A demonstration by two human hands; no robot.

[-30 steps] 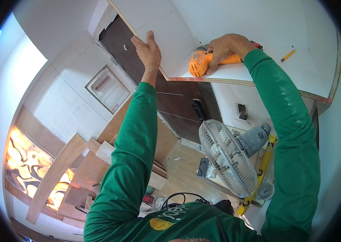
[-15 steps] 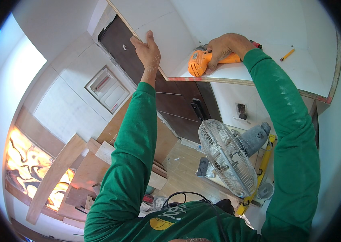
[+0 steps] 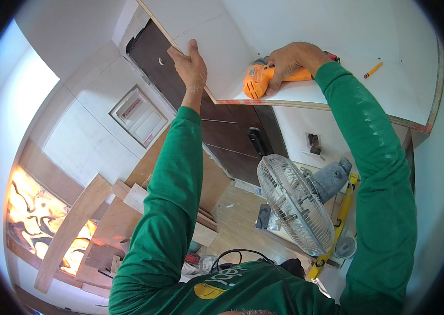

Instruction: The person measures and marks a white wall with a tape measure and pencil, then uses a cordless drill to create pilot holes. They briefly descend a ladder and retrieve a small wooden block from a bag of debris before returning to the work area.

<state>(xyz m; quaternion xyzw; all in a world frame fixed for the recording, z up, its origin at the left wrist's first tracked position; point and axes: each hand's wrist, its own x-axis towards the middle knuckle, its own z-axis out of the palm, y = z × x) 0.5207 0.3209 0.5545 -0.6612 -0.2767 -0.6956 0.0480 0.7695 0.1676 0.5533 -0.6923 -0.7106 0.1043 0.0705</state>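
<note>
An orange power drill (image 3: 256,82) lies on its side on the bottom panel of a white open cabinet (image 3: 358,97). Around its handle my right hand (image 3: 291,62) is closed, the back of the hand upward. My left hand (image 3: 189,65) grips the front edge of the cabinet's left side panel (image 3: 209,42), thumb on the inner face and the other fingers mostly hidden behind it. Farther right inside the cabinet lies a short yellow pencil (image 3: 373,70). Something red shows behind my right wrist, partly covered.
Below the cabinet stands a fan (image 3: 295,205) with a wire cage, beside a yellow spirit level (image 3: 344,210) and a clear round container (image 3: 345,248). Wooden boards (image 3: 75,231) lean at the left. A dark door (image 3: 227,131) is behind my left arm.
Almost nothing differs. Both hands keep their hold, and the whole view has shifted very slightly.
</note>
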